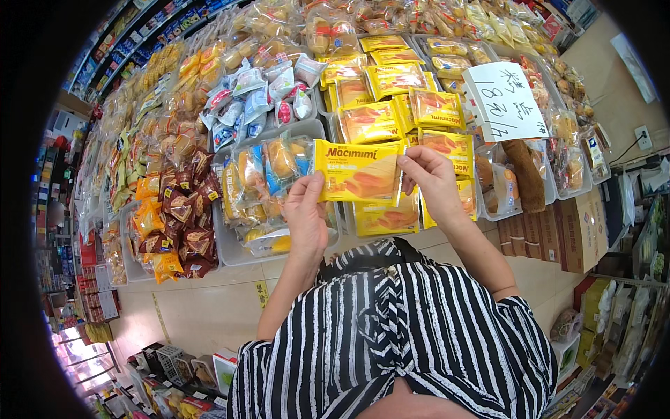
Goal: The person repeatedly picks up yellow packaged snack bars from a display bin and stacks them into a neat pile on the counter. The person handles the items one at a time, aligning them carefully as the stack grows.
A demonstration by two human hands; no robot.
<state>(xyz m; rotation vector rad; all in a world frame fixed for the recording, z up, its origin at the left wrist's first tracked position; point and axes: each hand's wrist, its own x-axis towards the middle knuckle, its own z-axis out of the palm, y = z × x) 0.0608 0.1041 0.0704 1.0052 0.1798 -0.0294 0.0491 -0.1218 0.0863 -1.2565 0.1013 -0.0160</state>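
A yellow Macimimi pastry packet [361, 175] is held flat between my two hands, its printed face up. My left hand [308, 212] pinches the packet's left edge between thumb and fingers. On its right edge, my right hand [430, 175] has the same kind of pinch. Beneath and beyond it lie more yellow pastry packets [371, 121] in a clear plastic bin. Wrapped cakes [251, 167] fill the bin to the left, partly behind my left hand. Small white, blue and pink wrapped packets [256, 107] are heaped above those cakes.
A handwritten sign [505, 102] stands at the right over bins of wrapped bread. Brown and orange snack packets [188, 214] fill a bin at the left. Cardboard boxes [573, 230] sit below the display's right end. Store shelves [152, 39] line the upper left, above a tiled floor [209, 304].
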